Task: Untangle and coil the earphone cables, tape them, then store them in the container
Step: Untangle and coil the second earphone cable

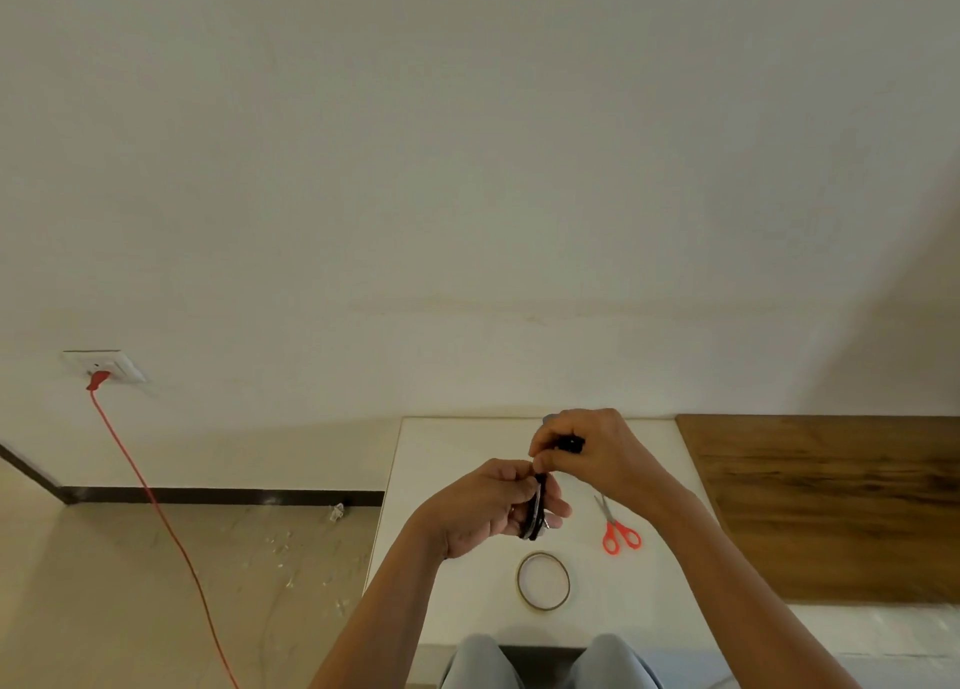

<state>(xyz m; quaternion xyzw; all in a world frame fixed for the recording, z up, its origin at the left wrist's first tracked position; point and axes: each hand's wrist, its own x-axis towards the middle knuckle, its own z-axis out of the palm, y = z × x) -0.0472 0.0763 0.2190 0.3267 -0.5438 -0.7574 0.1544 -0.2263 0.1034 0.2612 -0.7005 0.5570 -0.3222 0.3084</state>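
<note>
My left hand (491,506) grips a flat coil of black earphone cable (535,514), held on edge above the white table (447,459). My right hand (587,452) is just above it, fingertips pinched at the top of the coil, with another dark piece (571,445) showing between its fingers. A thin roll of tape (543,581) lies flat on the table below the hands. Red-handled scissors (618,530) lie to the right of the coil. No container is in view.
A brown wooden board (841,501) covers the table's right part. My knees (480,662) show under the near edge. On the left, a red cord (156,506) runs from a wall socket (106,366) across a floor with scattered debris.
</note>
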